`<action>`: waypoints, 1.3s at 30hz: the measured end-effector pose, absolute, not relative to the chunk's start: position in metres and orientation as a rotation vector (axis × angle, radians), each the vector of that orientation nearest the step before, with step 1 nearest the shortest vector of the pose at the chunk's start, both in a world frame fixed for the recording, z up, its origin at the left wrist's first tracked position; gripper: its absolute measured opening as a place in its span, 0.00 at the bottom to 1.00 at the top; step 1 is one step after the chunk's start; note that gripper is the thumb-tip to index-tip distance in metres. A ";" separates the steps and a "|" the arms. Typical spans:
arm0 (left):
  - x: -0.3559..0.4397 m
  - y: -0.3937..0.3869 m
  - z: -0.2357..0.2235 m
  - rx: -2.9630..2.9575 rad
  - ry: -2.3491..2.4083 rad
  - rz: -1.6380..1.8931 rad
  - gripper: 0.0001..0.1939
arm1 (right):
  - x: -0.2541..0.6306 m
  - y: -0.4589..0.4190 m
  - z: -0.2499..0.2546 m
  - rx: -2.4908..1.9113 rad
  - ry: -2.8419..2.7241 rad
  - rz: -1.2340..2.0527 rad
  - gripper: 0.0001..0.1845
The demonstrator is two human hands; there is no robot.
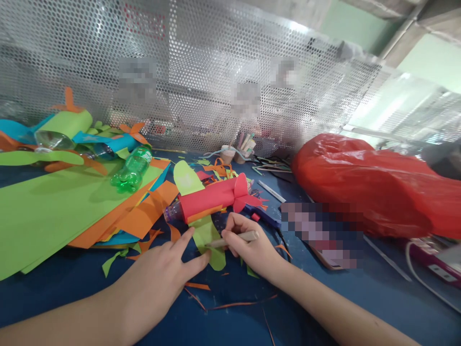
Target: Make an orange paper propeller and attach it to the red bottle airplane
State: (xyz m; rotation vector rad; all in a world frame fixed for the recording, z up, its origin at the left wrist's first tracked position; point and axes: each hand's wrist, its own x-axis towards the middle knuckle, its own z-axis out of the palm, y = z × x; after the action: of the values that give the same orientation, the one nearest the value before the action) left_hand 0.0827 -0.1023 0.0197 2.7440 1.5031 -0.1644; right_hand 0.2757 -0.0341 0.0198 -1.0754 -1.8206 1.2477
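Observation:
A bottle airplane wrapped in red paper lies in front of me, its clear bottle neck to the left and red tail fins to the right. One green paper wing sticks out from its far side. The near green wing reaches toward me. My left hand rests beside that near wing with thumb and forefinger spread, fingertips at its edge. In my right hand a pale marker pen is pinched, its tip down on the near wing.
Green and orange paper sheets are stacked at left, with a green bottle on top. Finished-looking bottle airplanes stand behind. A blue glue gun, paper scraps and pen cups lie beyond. A red plastic bag fills the right.

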 end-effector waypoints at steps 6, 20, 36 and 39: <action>0.082 -0.103 0.017 2.736 1.533 -0.186 0.39 | 0.276 -0.026 0.012 -1.049 -1.828 1.186 0.08; 0.083 -0.103 0.014 2.769 1.558 -0.190 0.39 | 0.272 -0.018 0.007 -1.005 -1.876 1.091 0.11; 0.084 -0.103 0.020 2.699 1.573 -0.201 0.38 | 0.284 -0.021 0.025 -1.205 -1.796 1.066 0.08; 0.085 -0.104 0.022 2.699 1.567 -0.221 0.38 | 0.285 -0.022 0.028 -1.257 -1.803 1.035 0.07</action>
State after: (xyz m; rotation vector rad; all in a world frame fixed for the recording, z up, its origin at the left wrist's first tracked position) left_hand 0.0845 -0.1036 0.0219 2.6986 1.5671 -0.2212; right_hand 0.2851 -0.0216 0.0275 -1.2573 -1.8030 1.0354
